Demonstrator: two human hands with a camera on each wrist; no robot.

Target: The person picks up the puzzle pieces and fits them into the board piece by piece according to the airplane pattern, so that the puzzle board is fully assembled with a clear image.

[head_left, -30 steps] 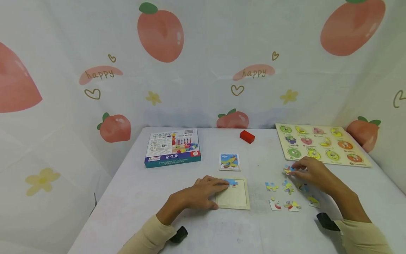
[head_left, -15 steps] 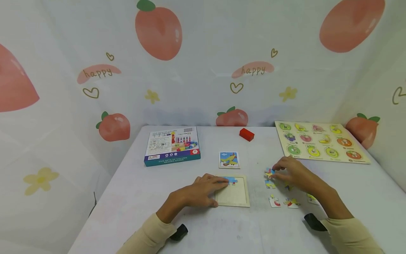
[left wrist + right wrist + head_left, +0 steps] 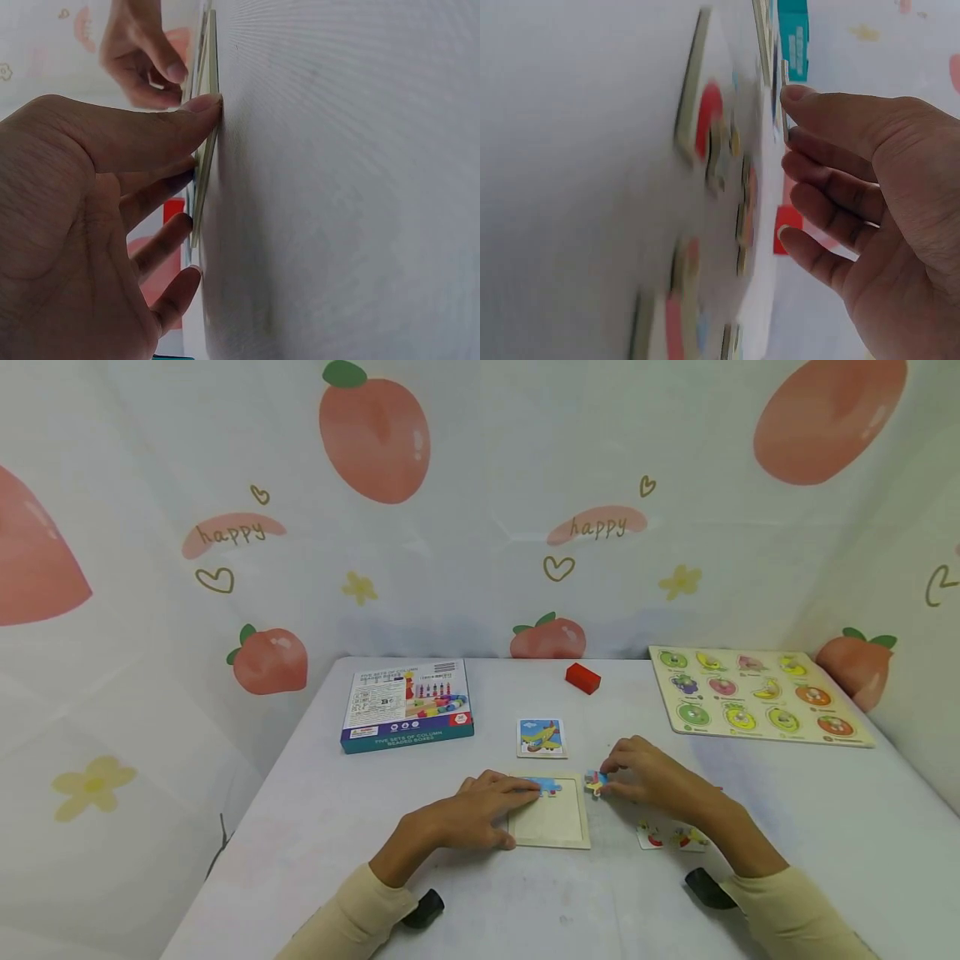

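A square wooden puzzle tray (image 3: pixel 551 827) lies at the middle of the table, with blue puzzle pieces (image 3: pixel 550 786) in its top edge. My left hand (image 3: pixel 480 817) rests on the tray's left side, its fairly straight fingers over those pieces. In the left wrist view, the left thumb (image 3: pixel 169 127) touches the tray edge. My right hand (image 3: pixel 652 777) pinches a blue, yellow and red jigsaw piece (image 3: pixel 595 782) between thumb and fingers, just beyond the tray's right edge. Loose jigsaw pieces (image 3: pixel 689 837) lie below the right forearm, which hides others.
Behind the tray lies a small airplane picture card (image 3: pixel 542 738). A boxed bead set (image 3: pixel 408 706) sits at back left, and a red block (image 3: pixel 582 678) stands near the back edge. A fruit puzzle board (image 3: pixel 761 696) occupies the back right.
My right hand has carried the pinched jigsaw piece leftward from the loose pieces to the tray's right edge. My left hand has stayed on the tray.
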